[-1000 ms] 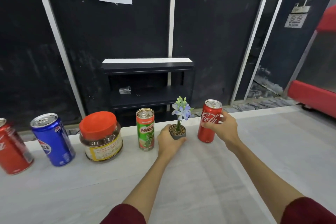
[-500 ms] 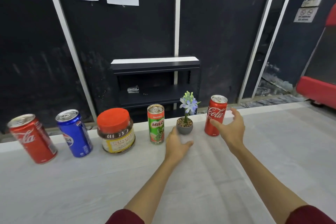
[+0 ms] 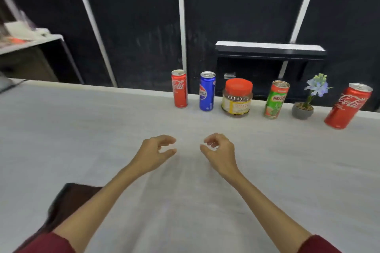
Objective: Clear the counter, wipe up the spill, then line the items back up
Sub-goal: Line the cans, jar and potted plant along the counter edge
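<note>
Along the far edge of the pale counter (image 3: 82, 139) stands a row: a red Coca-Cola can (image 3: 179, 88), a blue Pepsi can (image 3: 207, 91), a jar with a red lid (image 3: 237, 97), a green Milo can (image 3: 276, 99), a small grey pot with a blue flower (image 3: 302, 110), and a second red Coca-Cola can (image 3: 347, 106). My left hand (image 3: 153, 154) and right hand (image 3: 220, 153) hover over the middle of the counter, well in front of the row. Both hold nothing, with their fingers loosely curled and apart.
A dark brown cloth-like thing (image 3: 67, 205) lies at the counter's near left edge under my left forearm. Behind the row is a black shelf unit (image 3: 269, 51) against a dark wall. A cluttered side table (image 3: 30, 41) stands at the far left.
Both hands let go of the flower pot and the right Coca-Cola can and drew back to the counter's middle. The view swung left, so the row now sits to the right.
</note>
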Motion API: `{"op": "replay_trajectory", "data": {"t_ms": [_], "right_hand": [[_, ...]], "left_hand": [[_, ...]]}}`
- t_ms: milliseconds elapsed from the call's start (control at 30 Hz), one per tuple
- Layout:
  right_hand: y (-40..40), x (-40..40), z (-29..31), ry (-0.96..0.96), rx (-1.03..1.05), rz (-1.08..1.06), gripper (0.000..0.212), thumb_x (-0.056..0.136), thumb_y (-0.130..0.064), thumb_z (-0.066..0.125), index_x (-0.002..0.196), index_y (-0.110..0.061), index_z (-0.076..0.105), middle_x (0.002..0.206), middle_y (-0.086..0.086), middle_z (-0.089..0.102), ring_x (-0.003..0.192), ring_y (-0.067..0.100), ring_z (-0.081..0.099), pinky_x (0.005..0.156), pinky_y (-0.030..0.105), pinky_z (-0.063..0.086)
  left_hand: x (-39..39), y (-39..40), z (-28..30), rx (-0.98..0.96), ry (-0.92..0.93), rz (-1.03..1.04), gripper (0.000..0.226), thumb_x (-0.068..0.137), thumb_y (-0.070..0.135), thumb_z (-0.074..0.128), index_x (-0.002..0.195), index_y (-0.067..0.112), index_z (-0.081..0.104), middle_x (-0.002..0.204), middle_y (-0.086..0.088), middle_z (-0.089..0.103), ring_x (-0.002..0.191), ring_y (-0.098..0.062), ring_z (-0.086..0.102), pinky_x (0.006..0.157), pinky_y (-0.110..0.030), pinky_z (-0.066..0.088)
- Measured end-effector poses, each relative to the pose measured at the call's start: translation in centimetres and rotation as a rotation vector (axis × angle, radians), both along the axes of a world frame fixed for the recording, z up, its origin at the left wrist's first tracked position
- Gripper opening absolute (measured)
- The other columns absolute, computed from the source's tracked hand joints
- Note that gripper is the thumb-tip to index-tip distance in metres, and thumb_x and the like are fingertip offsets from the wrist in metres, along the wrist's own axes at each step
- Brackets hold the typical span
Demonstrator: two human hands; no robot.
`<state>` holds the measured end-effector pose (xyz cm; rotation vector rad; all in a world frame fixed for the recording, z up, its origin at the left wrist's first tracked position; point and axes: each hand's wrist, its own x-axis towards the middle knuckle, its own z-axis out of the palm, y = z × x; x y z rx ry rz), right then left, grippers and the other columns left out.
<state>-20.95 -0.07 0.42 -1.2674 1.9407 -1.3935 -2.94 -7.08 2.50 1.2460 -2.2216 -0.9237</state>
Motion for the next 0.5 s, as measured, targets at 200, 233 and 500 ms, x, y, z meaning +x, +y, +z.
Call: {"op": "replay_trajectory", "data": {"t_ms": [200, 233, 500], "right_hand": [[0.1, 15.5, -1.3, 0.062, 0.21, 0.431, 0.039, 0.079, -0.035, 0.069, 0.107, -0.009, 0.063, 0.104, 0.002, 0.056, 0.09, 0.011, 0.049, 0.069, 0.012, 0.037], [0.1, 17.7, -1.6, 0.094, 0.235, 0.474, 0.046, 0.079, -0.039, 0.068, 0.113, -0.009, 0.061, 0.109, 0.003, 0.056, 0.097, 0.012, 0.05, 0.073, 0.014, 0.037], [0.3, 29.2, -3.1, 0.284, 0.21, 0.391, 0.03, 0.09, -0.019, 0.053, 0.118, -0.006, 0.053, 0.119, 0.01, 0.05, 0.116, 0.022, 0.042, 0.094, 0.022, 0.031]], "left_hand": [[17.7, 1.8, -1.9, -0.032, -0.275, 0.068, 0.04, 0.083, 0.028, 0.066, 0.121, 0.021, 0.057, 0.124, 0.011, 0.055, 0.119, -0.01, 0.05, 0.092, -0.007, 0.032], [19.7, 2.0, -2.4, -0.025, -0.314, 0.067, 0.046, 0.083, 0.035, 0.063, 0.126, 0.022, 0.052, 0.132, 0.008, 0.051, 0.123, -0.011, 0.047, 0.098, -0.012, 0.03], [26.7, 3.7, -4.5, -0.174, -0.242, 0.136, 0.044, 0.088, 0.046, 0.045, 0.122, 0.018, 0.05, 0.115, -0.001, 0.048, 0.112, -0.015, 0.044, 0.095, -0.021, 0.035]]}}
